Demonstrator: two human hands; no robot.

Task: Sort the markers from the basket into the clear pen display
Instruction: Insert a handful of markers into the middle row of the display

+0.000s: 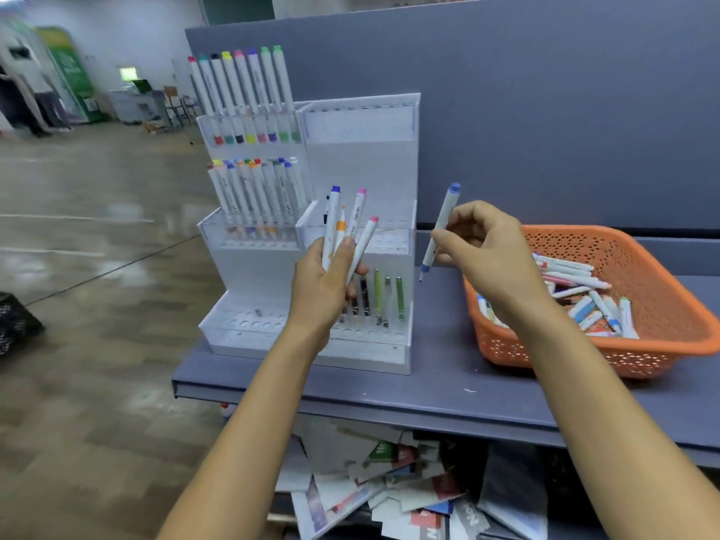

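Note:
The clear pen display (362,157) stands on a grey shelf, with rows of white markers (243,87) filling its upper left tiers and a few green and dark pens (380,302) in its lower right tier. My left hand (323,290) grips a bundle of several white markers (346,231) with blue, orange and pink caps, right in front of the display. My right hand (491,255) holds one blue-capped marker (440,228) nearly upright, between the display and the orange basket (662,274). Several more markers (584,294) lie in the basket.
The grey shelf (448,368) has a tall grey back panel (545,111) behind the display and basket. Loose papers and cards (389,485) are piled below the shelf. A black crate (15,325) sits on the floor at the left.

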